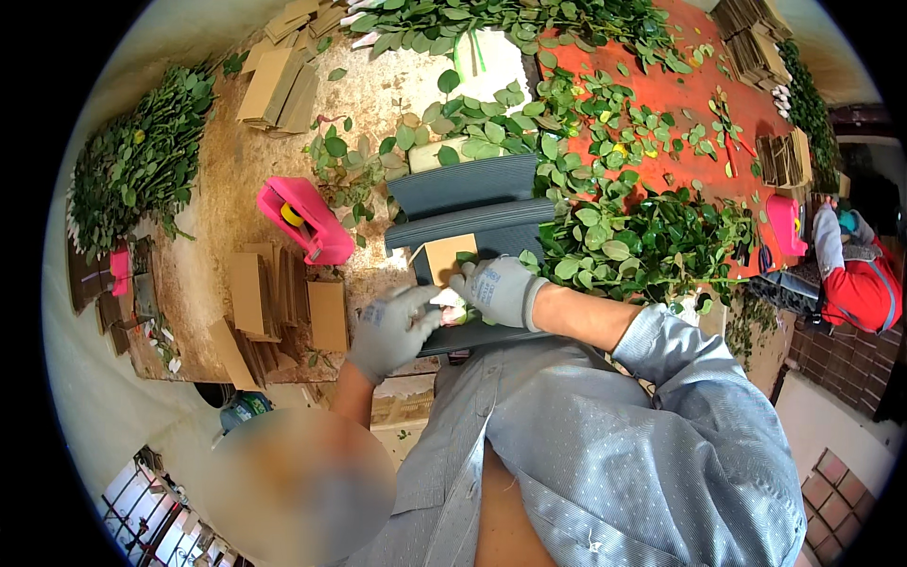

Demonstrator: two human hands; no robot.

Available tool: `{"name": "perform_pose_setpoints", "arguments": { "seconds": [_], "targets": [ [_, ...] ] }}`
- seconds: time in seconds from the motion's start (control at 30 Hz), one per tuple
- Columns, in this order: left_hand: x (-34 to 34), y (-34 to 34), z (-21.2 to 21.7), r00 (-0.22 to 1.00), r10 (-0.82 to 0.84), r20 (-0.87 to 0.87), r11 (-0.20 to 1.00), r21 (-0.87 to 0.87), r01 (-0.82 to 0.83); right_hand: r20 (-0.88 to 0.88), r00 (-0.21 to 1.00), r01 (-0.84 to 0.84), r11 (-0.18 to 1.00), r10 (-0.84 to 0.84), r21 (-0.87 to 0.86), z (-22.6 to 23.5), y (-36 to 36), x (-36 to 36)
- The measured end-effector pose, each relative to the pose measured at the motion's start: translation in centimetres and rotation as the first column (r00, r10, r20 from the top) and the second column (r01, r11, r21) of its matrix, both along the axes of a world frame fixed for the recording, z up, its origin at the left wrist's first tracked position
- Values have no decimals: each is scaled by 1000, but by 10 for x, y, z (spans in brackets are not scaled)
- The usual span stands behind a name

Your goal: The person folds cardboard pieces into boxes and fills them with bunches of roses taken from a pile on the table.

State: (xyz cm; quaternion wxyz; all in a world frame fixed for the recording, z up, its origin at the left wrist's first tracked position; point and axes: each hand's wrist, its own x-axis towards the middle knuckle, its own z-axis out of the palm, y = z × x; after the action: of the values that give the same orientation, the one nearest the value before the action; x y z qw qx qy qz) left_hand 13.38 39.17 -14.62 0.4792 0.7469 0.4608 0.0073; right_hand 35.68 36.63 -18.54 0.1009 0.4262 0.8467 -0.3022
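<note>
Both my hands wear grey work gloves and meet over a dark ribbed mat (472,213) at the table's near edge. My left hand (392,326) is open, its fingers apart and their tips beside small pale pink-white flower heads (453,306). Closed fingers of my right hand (501,291) press on these flower heads from the other side; the gloves hide part of them. Just beyond my fingertips, a tan cardboard piece (448,257) lies on the mat. Leafy green stems (624,246) lie to the right of my right hand.
On the left stand a pink tape dispenser (316,227) and stacked cardboard pieces (257,293). More cardboard (274,90) and a leafy bunch (142,142) lie farther off. Cut foliage litters the red table surface (694,94). A person in red (860,283) is at the far right.
</note>
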Motion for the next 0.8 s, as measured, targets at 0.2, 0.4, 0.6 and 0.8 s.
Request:
{"name": "perform_pose_setpoints", "arguments": {
  "seconds": [0.2,0.4,0.6,0.8],
  "targets": [
    [0,5,-41,935,-256,-246,833,435,342,-88,996,34,998,-29,52,-13,-1,4],
    [4,14,-44,833,-413,-367,663,506,552,-108,992,74,996,-67,59,-27,-3,4],
    [-1,12,-40,788,-459,-410,594,518,615,-54,996,69,997,-67,25,-14,0,2],
    [-26,25,-32,806,-389,-447,673,460,580,-55,996,73,996,-70,43,-12,-1,-1]
  ]
}}
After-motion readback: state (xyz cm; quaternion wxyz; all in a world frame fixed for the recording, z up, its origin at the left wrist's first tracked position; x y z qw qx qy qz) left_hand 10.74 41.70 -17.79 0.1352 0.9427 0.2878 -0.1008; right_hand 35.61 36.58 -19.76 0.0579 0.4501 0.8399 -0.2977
